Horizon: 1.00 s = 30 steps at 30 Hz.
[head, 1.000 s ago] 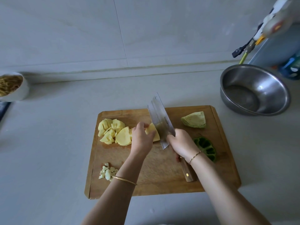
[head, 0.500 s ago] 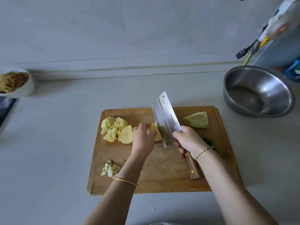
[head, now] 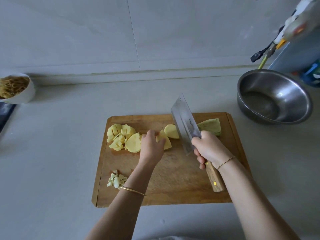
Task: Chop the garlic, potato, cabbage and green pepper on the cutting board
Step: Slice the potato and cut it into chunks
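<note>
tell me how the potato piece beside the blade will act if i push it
The potato piece looks domed, so it may rock rather than roll far. Its peeled surface is probably slick on the board. It looks firm, so it should slide whole.

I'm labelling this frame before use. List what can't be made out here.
Green pepper: not seen in the head view; the right hand and forearm may cover it.
Cabbage wedge: near part hidden by the cleaver and that hand.
White bowl: cut off by the left edge.
Items at top right: blurred, cut by the edge.
</note>
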Tool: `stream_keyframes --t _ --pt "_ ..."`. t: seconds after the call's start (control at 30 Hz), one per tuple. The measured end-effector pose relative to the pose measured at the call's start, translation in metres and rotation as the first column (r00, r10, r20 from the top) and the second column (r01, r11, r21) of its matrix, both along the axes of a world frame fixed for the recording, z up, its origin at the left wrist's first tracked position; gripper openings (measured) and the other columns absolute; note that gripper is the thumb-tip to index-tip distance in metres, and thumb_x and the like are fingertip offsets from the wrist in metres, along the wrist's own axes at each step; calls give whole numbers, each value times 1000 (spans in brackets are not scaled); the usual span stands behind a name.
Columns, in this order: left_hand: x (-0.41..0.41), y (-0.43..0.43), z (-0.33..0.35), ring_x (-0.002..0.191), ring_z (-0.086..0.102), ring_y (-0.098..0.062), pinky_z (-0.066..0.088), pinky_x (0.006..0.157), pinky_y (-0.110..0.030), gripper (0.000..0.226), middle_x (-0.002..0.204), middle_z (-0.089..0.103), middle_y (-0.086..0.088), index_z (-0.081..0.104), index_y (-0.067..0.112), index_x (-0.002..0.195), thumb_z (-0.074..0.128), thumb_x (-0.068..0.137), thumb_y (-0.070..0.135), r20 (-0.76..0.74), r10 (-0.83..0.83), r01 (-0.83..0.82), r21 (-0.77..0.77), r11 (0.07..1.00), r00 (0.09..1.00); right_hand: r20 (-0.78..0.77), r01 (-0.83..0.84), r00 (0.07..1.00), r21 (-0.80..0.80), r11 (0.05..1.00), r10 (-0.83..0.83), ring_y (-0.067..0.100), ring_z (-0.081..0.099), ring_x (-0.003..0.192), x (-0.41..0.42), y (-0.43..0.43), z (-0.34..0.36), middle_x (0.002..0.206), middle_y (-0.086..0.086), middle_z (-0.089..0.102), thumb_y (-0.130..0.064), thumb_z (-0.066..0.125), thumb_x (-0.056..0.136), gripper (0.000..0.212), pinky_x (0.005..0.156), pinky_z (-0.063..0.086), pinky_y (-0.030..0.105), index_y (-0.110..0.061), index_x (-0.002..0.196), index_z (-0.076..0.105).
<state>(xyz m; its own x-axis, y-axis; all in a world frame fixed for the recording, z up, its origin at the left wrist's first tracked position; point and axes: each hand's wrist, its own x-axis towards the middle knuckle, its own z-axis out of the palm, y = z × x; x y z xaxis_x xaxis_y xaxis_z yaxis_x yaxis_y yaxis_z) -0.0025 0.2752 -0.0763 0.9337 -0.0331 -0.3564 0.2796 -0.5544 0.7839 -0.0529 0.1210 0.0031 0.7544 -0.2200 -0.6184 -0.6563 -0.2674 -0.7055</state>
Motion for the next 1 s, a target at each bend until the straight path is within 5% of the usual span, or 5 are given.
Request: stream_keyframes --t 0.13,0.33,0.77,1.0 --pt "1 0 0 93 63 -26 56 84 -46 36 117 53 -6 50 15 123 61 91 25 -6 1 -1 0 1000 1000 81 -72 994 -95 993 80 11 40 29 -4 5 3 62 8 45 -9 33 94 28 36 40 24 -6 121 41" --pt "-2 0 0 95 62 -25 56 83 -46 36 115 55 -5 51 16 121 62 89 29 26 18 -18 -5 1000 999 179 -205 949 -276 939 260 11 44 28 -10 25 9 58 4 49 -16 33 98 11 33 42 25 -15 106 41" --pt "-4 -3 0 96 59 -24 55 84 -47 37 116 53 -6 51 14 121 62 90 31 37 48 -48 -2 999 998 107 -283 925 -448 848 365 18 54 46 -14 34 8 68 1 53 -20 34 99 26 47 55 34 -3 110 52" --pt "-3 -5 2 95 60 -27 55 83 -47 36 117 52 -8 53 10 120 64 89 25 45 50 -50 7 999 998 91 -307 908 -522 796 410 11 46 47 -13 39 10 66 -5 45 -18 35 99 19 48 52 31 -11 85 45"
